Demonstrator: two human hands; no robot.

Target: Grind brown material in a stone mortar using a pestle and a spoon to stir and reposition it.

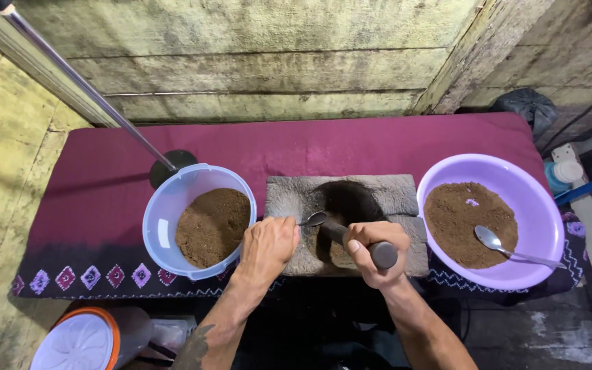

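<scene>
— Right hand [373, 248] wrapped tight round a dark pestle [358, 243], thumb up, head of the pestle angled down into the stone mortar [342, 223]. Left hand [268, 245] closed too, pinching the handle of a small spoon [315, 219], bowl of the spoon poised at the rim of the hollow.

— Grinding or scooping, then?

— Looks like mid-grind, with the spoon ready to scrape or feed powder. Mortar sitting in the middle of the tabletop [104, 185] on the maroon cloth, between the pale blue tub [161, 226] of brown powder on the left and the purple basin [541, 205] of brown powder on the right.

— Next move calling for what?

— Probably a steady press and roll with the pestle while keeping the spoon clear of it; little room in that hollow for both. Judgement only.

— Anything hard to read?

— Plenty. Inside of the hollow lost in shadow, so impossible to tell how much powder lies there. Spoon handle buried in the left fist. Pestle tip hidden in the dark as well. Second spoon [508, 248] plain enough, lying in the basin. Metal pole [83, 89] cut off at the top left corner. White lidded jar [80, 342] with an orange rim cropped at the bottom edge; contents unseen.
</scene>
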